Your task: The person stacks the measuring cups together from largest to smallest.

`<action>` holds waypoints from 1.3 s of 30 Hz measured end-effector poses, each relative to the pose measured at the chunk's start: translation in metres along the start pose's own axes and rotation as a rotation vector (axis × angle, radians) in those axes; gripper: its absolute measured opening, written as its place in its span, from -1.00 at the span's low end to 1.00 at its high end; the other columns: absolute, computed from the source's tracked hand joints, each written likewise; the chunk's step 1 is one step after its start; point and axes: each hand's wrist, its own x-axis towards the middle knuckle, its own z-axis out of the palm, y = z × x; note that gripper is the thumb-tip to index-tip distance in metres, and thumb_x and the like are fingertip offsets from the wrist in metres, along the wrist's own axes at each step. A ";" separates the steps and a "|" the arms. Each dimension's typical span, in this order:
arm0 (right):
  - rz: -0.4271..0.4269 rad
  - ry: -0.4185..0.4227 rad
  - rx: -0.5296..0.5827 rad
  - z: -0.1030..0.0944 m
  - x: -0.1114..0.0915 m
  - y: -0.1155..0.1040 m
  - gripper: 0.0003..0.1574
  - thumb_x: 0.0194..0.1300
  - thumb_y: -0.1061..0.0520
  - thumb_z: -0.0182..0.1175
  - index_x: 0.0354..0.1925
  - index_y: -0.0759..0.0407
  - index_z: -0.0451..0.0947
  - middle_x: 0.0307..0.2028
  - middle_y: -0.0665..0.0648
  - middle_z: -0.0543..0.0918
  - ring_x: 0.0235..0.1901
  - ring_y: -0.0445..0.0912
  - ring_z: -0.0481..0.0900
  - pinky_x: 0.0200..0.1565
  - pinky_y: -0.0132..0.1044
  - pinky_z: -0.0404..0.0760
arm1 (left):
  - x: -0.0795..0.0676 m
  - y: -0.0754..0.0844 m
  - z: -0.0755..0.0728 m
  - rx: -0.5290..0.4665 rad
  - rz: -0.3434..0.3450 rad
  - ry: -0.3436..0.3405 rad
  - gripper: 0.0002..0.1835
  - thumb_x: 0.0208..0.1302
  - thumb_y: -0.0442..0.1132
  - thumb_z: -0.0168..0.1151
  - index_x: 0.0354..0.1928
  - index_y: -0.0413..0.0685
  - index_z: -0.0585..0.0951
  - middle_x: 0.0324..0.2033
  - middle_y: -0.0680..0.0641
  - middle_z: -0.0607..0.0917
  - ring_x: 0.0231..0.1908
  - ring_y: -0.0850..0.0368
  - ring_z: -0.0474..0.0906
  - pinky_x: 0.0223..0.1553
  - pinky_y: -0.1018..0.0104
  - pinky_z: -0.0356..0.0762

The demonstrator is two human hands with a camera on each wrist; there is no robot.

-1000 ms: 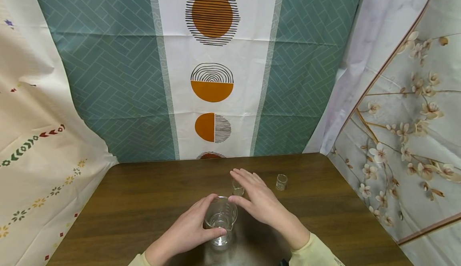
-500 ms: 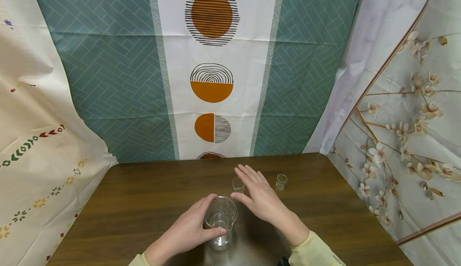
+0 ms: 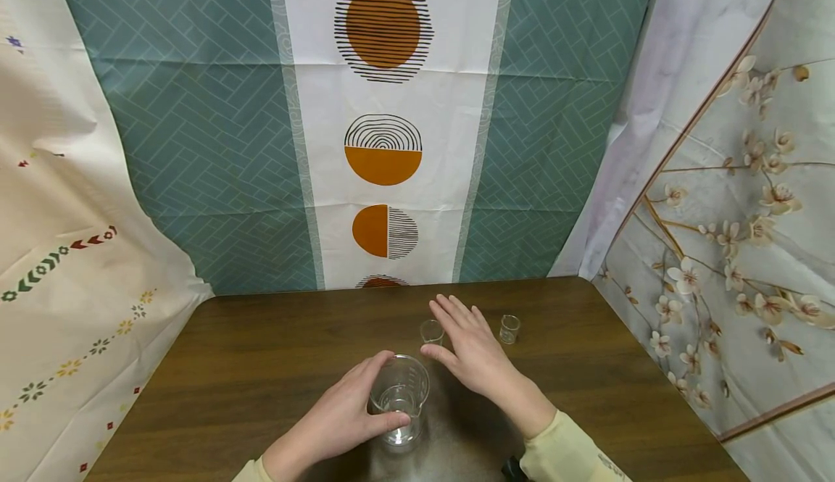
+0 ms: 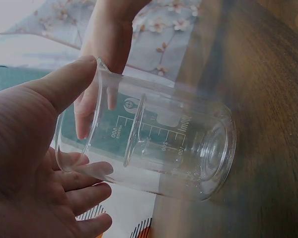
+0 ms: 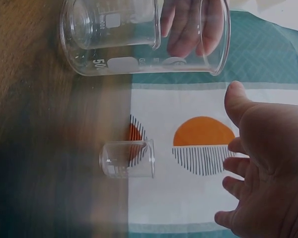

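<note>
Left hand [image 3: 352, 409] grips the big beaker [image 3: 420, 386] round its rim, thumb by the spout, fingers on the far side. Beaker's upright on the wooden surface [image 3: 274, 351], near edge, with a smaller beaker [image 5: 124, 29] standing inside it. Right hand [image 3: 475, 351] is empty, fingers loosely extended, raised just beside the big beaker's rim. Two tiny beakers sit upright farther back: one [image 3: 431, 332] by the right hand's fingers, the other [image 3: 510, 330] to its right. Patterned cloth [image 3: 450, 177] hangs behind.

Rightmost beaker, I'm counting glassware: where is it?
In the head view, the rightmost beaker stands toward the back of the table, right of the right hand.
</note>
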 end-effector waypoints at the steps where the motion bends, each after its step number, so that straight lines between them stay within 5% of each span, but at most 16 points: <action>1: 0.003 -0.002 -0.004 0.000 0.000 0.001 0.02 0.55 -0.26 0.36 0.68 0.20 0.29 0.67 0.25 0.28 0.69 0.21 0.10 0.62 0.34 0.00 | 0.000 0.000 0.000 0.001 -0.002 -0.001 0.04 0.27 0.47 0.48 0.55 -0.03 0.40 0.42 -0.04 0.59 0.42 -0.05 0.51 0.33 -0.25 0.55; 39: 0.056 -0.029 -0.079 0.020 0.022 0.019 0.02 0.56 -0.29 0.33 0.66 0.24 0.32 0.65 0.29 0.31 0.67 0.24 0.16 0.60 0.39 0.01 | 0.000 0.000 0.001 0.005 0.009 0.011 -0.01 0.29 0.37 0.54 0.54 -0.06 0.42 0.43 -0.08 0.58 0.44 -0.09 0.50 0.36 -0.28 0.52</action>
